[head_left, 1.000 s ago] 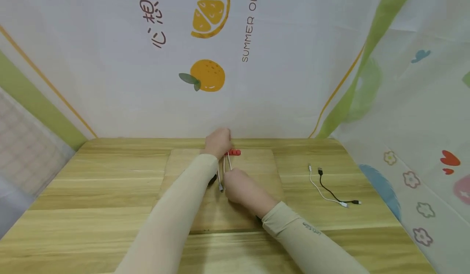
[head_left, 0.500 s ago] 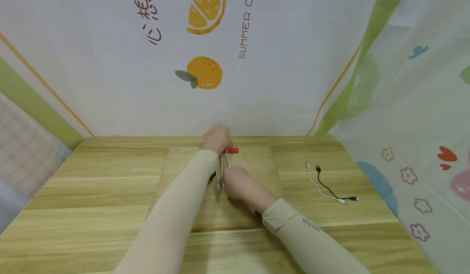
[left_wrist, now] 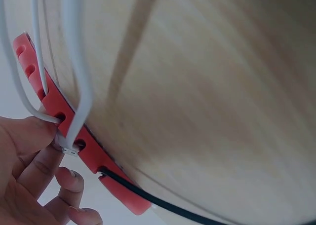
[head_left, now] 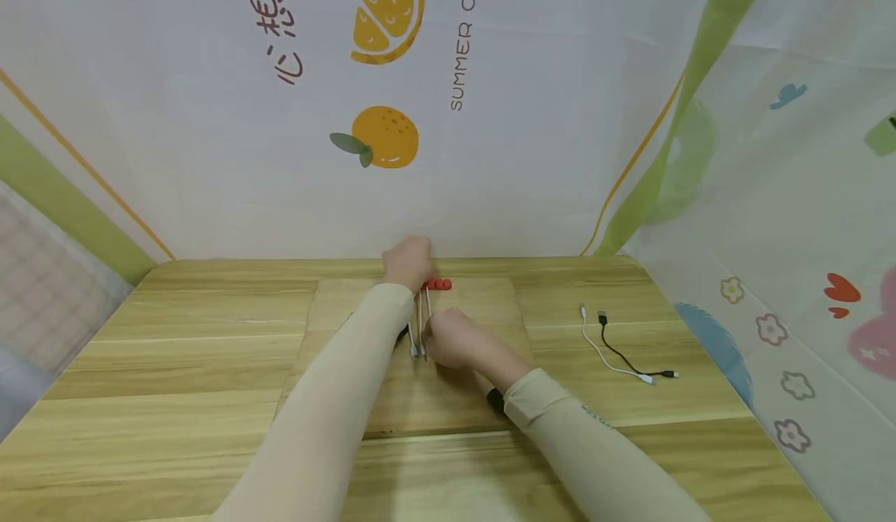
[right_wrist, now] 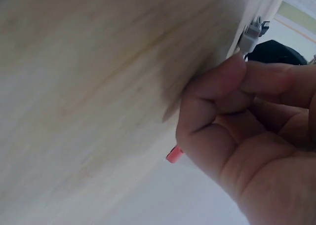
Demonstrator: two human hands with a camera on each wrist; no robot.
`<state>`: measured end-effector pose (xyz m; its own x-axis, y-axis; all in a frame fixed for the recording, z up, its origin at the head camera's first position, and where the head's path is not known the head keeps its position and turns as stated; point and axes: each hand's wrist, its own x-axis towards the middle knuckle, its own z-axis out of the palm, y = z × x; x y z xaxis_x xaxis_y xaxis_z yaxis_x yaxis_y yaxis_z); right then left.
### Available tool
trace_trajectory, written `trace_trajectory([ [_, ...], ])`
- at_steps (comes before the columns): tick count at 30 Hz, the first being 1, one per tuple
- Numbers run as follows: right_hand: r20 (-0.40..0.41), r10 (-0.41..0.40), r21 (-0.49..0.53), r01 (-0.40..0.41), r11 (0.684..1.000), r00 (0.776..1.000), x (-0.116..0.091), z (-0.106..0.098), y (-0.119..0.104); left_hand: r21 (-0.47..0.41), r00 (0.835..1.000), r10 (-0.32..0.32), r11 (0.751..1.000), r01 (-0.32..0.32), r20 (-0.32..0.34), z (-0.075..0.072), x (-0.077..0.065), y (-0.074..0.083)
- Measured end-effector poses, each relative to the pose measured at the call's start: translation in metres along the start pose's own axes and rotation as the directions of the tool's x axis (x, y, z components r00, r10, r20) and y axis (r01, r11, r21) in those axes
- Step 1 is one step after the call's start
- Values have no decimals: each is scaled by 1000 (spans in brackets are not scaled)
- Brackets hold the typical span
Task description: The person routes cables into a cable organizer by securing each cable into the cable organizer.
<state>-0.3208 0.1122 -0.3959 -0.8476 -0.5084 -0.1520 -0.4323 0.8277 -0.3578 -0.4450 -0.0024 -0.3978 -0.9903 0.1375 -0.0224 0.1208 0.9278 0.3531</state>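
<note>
My left hand [head_left: 407, 261] is at a red cable-organizer strip [head_left: 439, 284] near the board's far edge. In the left wrist view its thumb and a finger pinch a white plug [left_wrist: 69, 150] beside the strip [left_wrist: 89, 151]. Several white cables [left_wrist: 78, 62] and a black cable [left_wrist: 163, 201] pass through the slots. On the near side my right hand [head_left: 453, 339] has curled fingers and pinches one white cable that runs down from the strip; its fingers mostly cover the pinched part. A grey plug [right_wrist: 251, 36] lies just beyond them in the right wrist view.
The hands work over a wooden board [head_left: 392, 405] on a wood-grain table [head_left: 175, 366]. To the right lie a short white cable [head_left: 607, 355] and a black cable [head_left: 619, 355]. A black object [head_left: 495, 401] shows beside the right wrist. A printed curtain [head_left: 490, 195] hangs behind.
Both hands keep their holds and have barely moved against the board. The view has shifted slightly, and more of the black object beside the right wrist shows.
</note>
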Motion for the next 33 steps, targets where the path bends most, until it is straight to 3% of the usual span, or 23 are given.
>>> trace_trajectory([
  [5, 43, 10, 21, -11, 1000, 999, -3, -7, -6, 2, 1000, -4, 1000, 4, 3, -4, -3, 1],
  [16, 28, 6, 33, -7, 999, 1000, -7, -7, -17, 24, 1000, 29, 999, -29, -3, -14, -10, -3],
  [20, 51, 43, 84, -47, 995, 998, -9, -3, -21, 34, 998, 56, 998, -57, 43, -20, -17, -6],
  [27, 16, 108, 67, -109, 992, 994, -14, -1, -22, -96, 986, 87, 993, -74, 140, -33, -25, -8],
  [30, 13, 131, 79, -132, 988, 991, -16, 1, -22, -62, 972, 126, 991, -116, 197, -36, -28, -9],
  [33, 5, 137, 85, -137, 987, 991, -18, 3, -22, 4, 945, 180, 982, -188, 272, -33, -28, -11],
])
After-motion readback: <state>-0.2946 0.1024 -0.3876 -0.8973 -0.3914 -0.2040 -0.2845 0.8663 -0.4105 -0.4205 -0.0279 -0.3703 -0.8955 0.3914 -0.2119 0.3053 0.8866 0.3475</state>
